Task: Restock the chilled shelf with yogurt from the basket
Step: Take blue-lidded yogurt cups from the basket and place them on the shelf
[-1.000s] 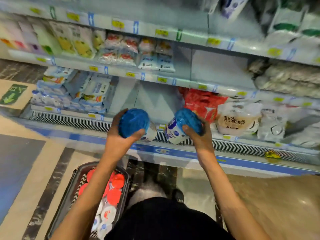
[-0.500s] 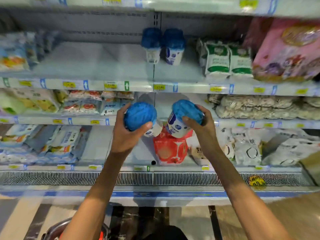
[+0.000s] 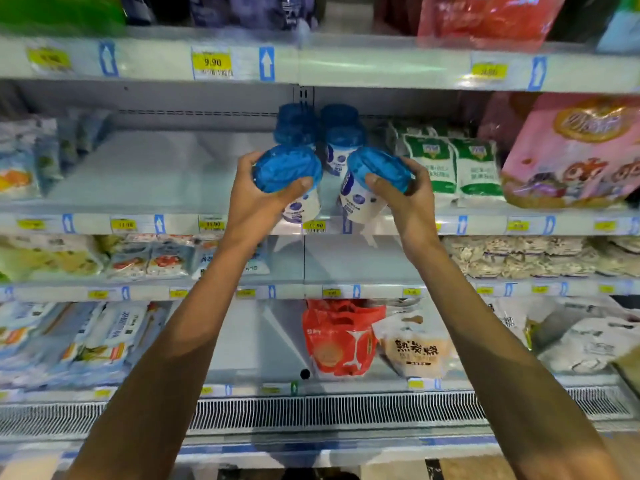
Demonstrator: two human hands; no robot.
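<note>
My left hand [image 3: 258, 202] grips a white yogurt cup with a blue lid [image 3: 287, 169], held up at the front edge of the chilled shelf [image 3: 138, 174]. My right hand [image 3: 405, 199] grips a second blue-lidded yogurt cup [image 3: 375, 169] beside it, tilted left. Both cups hang just in front of the shelf lip. Behind them several blue-lidded yogurt cups [image 3: 341, 140] stand stacked on the shelf near its middle. The basket is out of view.
Green-and-white pouches [image 3: 450, 164] and a pink bag [image 3: 575, 150] fill the shelf to the right of the cups. Blurred packs [image 3: 24, 161] sit at its far left. Bare shelf lies between. Lower shelves hold packets, a red bag [image 3: 341, 337] and a vent grille [image 3: 311, 410].
Both hands have lifted the two cups from the lower shelf level up to the shelf with the stacked cups. The view has tilted up and the basket has dropped out of sight.
</note>
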